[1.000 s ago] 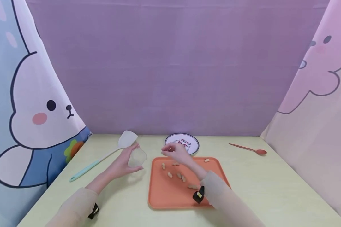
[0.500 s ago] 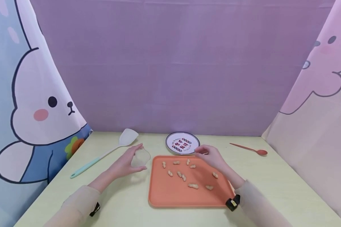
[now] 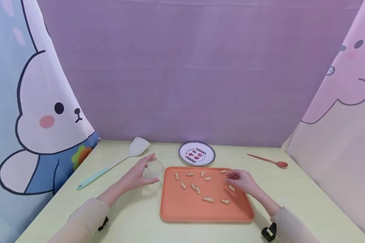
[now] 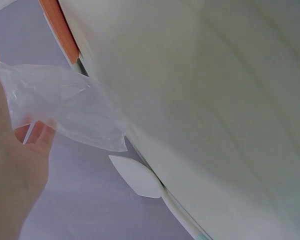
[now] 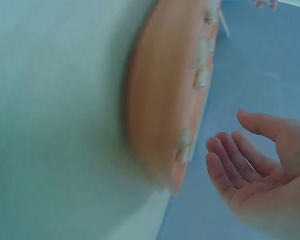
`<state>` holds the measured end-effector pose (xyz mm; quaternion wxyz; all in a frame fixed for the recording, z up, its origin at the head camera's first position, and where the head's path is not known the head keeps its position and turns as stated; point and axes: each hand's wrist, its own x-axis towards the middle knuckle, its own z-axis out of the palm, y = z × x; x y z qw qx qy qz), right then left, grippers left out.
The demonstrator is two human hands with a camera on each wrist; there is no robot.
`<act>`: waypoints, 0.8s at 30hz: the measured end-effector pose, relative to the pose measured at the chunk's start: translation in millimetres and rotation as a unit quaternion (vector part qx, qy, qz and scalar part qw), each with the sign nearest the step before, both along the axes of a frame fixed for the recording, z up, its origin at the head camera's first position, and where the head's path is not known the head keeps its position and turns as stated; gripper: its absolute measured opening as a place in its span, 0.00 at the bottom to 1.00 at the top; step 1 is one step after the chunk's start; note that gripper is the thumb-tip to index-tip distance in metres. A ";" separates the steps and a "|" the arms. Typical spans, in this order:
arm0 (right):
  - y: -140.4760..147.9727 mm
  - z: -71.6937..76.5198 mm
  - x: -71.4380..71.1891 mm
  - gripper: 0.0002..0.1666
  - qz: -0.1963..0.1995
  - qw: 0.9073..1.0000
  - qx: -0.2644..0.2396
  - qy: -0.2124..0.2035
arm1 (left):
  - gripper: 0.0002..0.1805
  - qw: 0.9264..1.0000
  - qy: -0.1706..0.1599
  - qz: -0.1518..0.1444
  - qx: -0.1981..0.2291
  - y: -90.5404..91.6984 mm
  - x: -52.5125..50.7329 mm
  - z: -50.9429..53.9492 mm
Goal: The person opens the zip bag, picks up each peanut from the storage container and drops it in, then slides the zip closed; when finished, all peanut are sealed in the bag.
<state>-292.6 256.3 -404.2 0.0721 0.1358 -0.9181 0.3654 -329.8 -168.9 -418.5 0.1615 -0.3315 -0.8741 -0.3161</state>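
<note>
A clear plastic bag [image 4: 65,100] hangs from the left hand [image 3: 137,173], whose thumb and fingers are spread around its mouth; in the head view the bag [image 3: 153,168] is left of the tray. Several peanuts [image 3: 208,199] lie scattered on the orange tray [image 3: 185,212]. Over the tray's right part is the right hand [image 3: 243,182], close to a peanut [image 3: 231,188] and holding nothing visible. The right wrist view shows this hand [image 5: 260,175] with relaxed, slightly bent fingers and the thumb apart from them.
Behind the tray stands a white plate [image 3: 197,154] with red markings. A white spatula with a mint handle [image 3: 94,178] lies at the left, and a red spoon [image 3: 281,164] at the right back. A purple curtain [image 3: 185,84] closes off the rear.
The right hand has moved from near the bag, past the plate, rightward to above the tray's right side, uncovering the plate and several peanuts. The left hand keeps holding the bag almost in place.
</note>
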 end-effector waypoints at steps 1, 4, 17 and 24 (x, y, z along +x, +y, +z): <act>2.8 -1.8 1.2 0.15 0.000 1.000 0.004 0.001 | 0.53 1.000 0.001 -0.001 0.000 0.1 -0.3 -0.6; 9.4 -5.3 4.5 0.14 -0.001 1.000 0.023 0.003 | 0.53 1.000 0.003 -0.004 0.001 0.6 -1.2 -1.5; 17.9 -7.4 9.2 0.12 -0.010 0.996 0.062 -0.056 | 0.54 1.000 0.002 -0.018 0.006 1.5 -1.1 -0.7; 19.2 -7.8 6.4 0.11 0.003 0.994 0.084 -0.068 | 0.53 1.000 0.009 -0.026 0.008 2.3 -0.7 -2.0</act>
